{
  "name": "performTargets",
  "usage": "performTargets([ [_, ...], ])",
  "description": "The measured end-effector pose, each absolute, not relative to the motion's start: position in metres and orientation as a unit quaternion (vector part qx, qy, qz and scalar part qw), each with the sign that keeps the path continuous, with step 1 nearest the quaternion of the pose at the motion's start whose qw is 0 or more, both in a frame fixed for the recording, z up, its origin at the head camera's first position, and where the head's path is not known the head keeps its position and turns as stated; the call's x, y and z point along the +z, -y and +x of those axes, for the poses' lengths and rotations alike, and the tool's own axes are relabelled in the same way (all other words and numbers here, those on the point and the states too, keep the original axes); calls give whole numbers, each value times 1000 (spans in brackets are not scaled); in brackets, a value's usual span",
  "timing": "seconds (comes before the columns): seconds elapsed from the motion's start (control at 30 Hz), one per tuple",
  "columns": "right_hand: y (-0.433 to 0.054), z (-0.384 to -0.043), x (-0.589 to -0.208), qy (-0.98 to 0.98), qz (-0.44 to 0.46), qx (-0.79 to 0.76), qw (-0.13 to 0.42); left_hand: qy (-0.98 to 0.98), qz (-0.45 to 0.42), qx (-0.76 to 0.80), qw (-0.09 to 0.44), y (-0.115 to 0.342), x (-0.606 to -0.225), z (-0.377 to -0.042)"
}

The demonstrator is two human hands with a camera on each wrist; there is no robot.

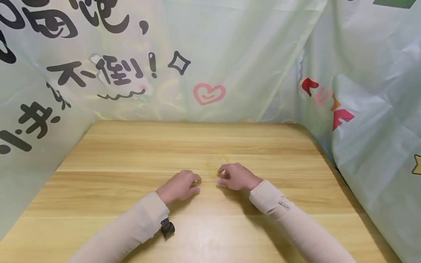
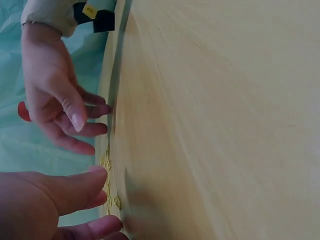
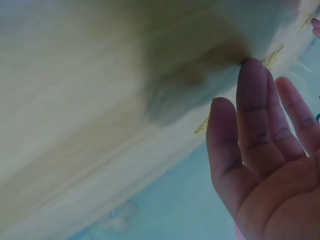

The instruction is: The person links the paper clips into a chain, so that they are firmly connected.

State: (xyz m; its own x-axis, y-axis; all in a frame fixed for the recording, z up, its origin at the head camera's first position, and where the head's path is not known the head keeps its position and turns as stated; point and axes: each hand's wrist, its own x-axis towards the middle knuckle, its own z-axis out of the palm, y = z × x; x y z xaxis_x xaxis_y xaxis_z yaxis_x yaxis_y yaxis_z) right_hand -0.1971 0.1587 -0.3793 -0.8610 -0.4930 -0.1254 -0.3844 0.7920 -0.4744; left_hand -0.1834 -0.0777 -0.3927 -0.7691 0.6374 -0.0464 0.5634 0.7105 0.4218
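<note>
Thin yellow loops, like rubber bands, lie scattered on the wooden table near its middle. My right hand is right beside them, its bent fingertips at the near edge of the scatter and its thumb apart. To their left, my left hand hovers low with loosely bent fingers; a few yellow bits show by its fingertips. In the left wrist view, more yellow loops appear just past the left thumb, which stands away from the fingers. Fingers of the right hand are spread loosely in the right wrist view.
The light wooden table reaches back to a pale printed curtain, which hangs along the back and both sides. A small black device is strapped at the left sleeve.
</note>
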Motion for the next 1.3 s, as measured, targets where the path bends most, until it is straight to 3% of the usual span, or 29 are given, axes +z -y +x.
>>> performTargets([
  [0.47, -147, -210, -370, -944, -220, -200, 144, -922, 343, 166, 69, 64, -389, -195],
  [0.87, -137, -218, -381, -940, -250, -179, 149, -932, 320, 157, 67, 62, -392, -182],
  [1.3, -134, -221, -383, -949, -251, -165, 96, -924, 339, 175, 35, 66, -399, -190],
])
